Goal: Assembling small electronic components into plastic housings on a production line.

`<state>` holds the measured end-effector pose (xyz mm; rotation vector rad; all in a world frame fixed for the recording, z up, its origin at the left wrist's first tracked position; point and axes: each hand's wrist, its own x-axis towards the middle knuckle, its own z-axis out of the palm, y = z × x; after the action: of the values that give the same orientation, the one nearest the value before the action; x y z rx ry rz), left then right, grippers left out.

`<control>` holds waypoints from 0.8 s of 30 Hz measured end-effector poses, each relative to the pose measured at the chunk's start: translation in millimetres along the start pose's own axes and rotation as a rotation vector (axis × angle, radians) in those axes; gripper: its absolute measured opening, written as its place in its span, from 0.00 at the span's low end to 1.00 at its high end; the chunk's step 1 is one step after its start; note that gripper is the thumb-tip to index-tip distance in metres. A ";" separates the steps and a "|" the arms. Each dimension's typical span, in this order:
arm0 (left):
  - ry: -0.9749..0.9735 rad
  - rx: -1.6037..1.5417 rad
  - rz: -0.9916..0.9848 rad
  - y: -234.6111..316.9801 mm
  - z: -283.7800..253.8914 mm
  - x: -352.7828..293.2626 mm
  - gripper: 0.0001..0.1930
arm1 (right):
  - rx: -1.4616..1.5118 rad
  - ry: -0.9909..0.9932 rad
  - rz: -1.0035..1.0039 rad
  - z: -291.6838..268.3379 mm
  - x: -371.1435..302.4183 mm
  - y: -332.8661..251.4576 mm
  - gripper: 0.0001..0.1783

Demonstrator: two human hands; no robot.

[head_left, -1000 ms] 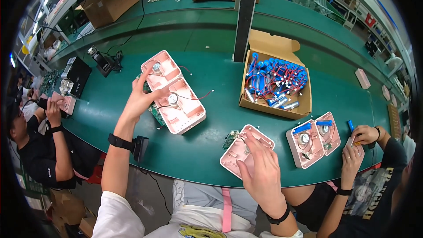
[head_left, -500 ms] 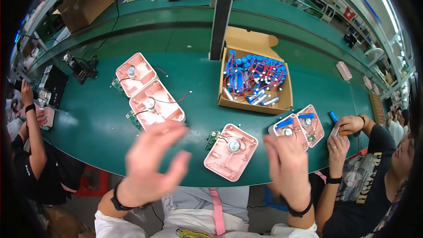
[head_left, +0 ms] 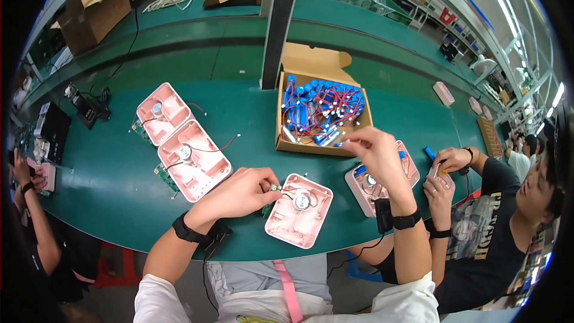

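My left hand is closed in a pinch on the edge of a small green circuit board. Wires join this board to a pink plastic housing half with a round silver speaker, lying just to the right of that hand. My right hand is raised over the near right corner of an open cardboard box. Its thumb and forefinger are pressed together, and what is between them is too small to make out. Blue cylindrical batteries with red wires and white plugs fill the box.
Two pink housing halves with speakers and boards lie to the left. Under my right forearm sits another pink housing with blue batteries. A co-worker handles a pink part at the right; another person's hands show far left. A metal post rises behind.
My left hand has come down to the circuit board and pinched it. My right hand has moved up to the battery box, its fingers now pinched. The whole view has shifted slightly.
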<state>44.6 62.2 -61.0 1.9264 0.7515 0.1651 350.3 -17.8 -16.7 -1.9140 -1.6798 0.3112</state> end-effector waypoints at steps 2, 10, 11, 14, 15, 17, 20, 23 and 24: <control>0.009 -0.047 0.007 -2.4 1.6 -4.1 0.20 | 0.179 0.071 -0.012 -3.4 1.7 -4.2 0.11; 0.119 0.096 0.216 0.4 13.6 -10.8 0.14 | 0.749 0.264 -0.065 -28.1 -9.1 -74.8 0.07; 0.139 0.100 0.259 -0.6 16.6 -12.1 0.14 | 0.806 0.245 -0.057 -25.7 -12.6 -81.2 0.06; 0.180 0.110 0.344 -1.5 21.3 -13.4 0.14 | 0.893 0.121 -0.021 -6.8 -22.5 -89.7 0.06; 0.144 0.094 0.310 0.1 20.0 -13.4 0.14 | 0.935 0.059 -0.006 -2.3 -25.9 -89.6 0.05; 0.069 0.059 0.248 1.6 18.1 -12.1 0.14 | 0.941 0.032 0.027 6.1 -33.5 -83.1 0.05; 0.072 0.055 0.252 1.1 19.8 -10.9 0.14 | 0.954 -0.026 0.088 15.0 -39.4 -71.8 0.06; 0.076 0.056 0.260 -1.1 20.7 -11.0 0.14 | 0.924 0.043 0.091 13.0 -40.9 -64.9 0.07; 0.078 0.061 0.267 -2.1 21.0 -10.8 0.14 | 0.923 0.042 0.090 14.0 -40.9 -64.0 0.07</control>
<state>44.1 40.5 -70.5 2.0836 0.5528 0.3875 282.1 -50.3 -0.5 -1.2692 -1.1049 0.8912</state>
